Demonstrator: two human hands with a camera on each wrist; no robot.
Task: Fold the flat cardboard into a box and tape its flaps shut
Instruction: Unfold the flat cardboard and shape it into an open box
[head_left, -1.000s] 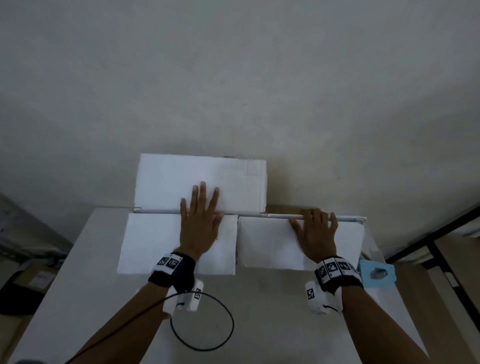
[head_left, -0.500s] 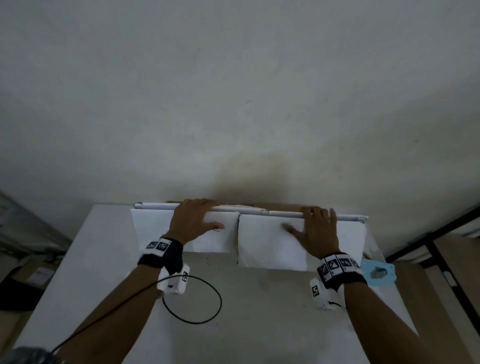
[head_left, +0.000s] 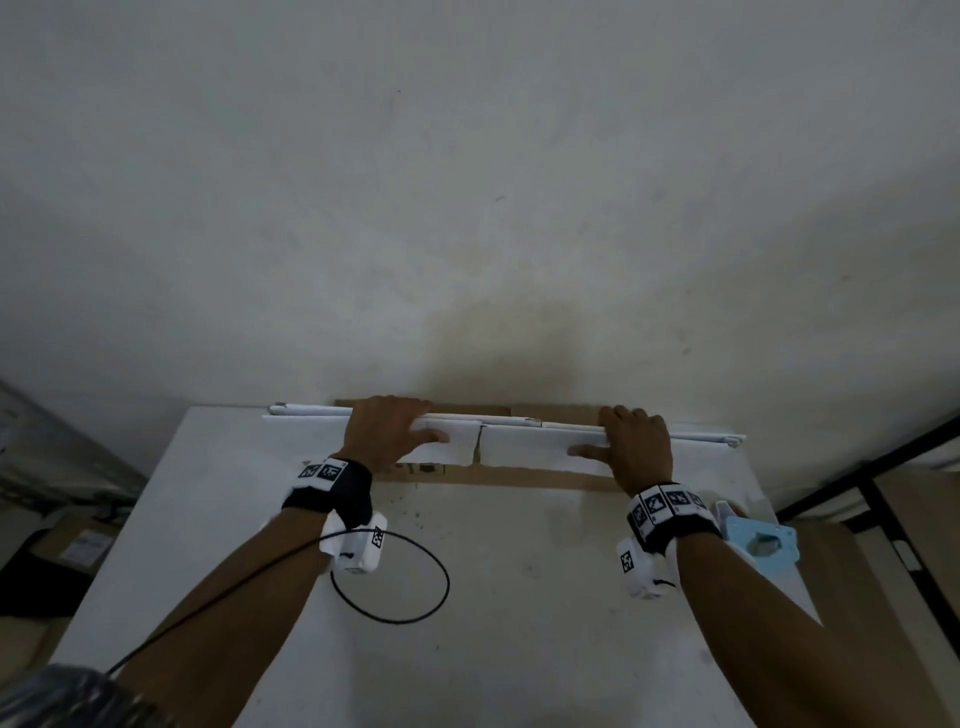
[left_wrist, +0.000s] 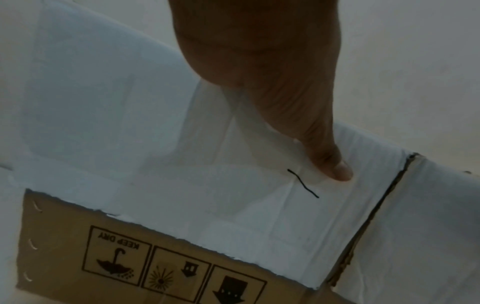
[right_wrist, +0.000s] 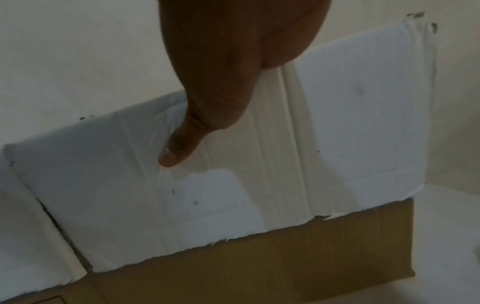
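The flattened cardboard stands on edge at the far side of the white table, white flaps facing me, a brown strip showing below them. My left hand grips its top edge left of the slit, fingers hooked over the back, thumb pressed on the white flap. My right hand grips the top edge to the right, thumb on the other white flap. Printed handling symbols show on the brown panel. A light blue tape dispenser lies beside my right wrist.
A wall rises directly behind the table's far edge. A black cable loop lies on the table under my left wrist. Dark floor and a cardboard box lie to the left; a dark frame stands to the right.
The cardboard, flat on the table a second ago, has been tipped up onto its far edge. Both hands moved from lying flat on the flaps to gripping the upper edge.
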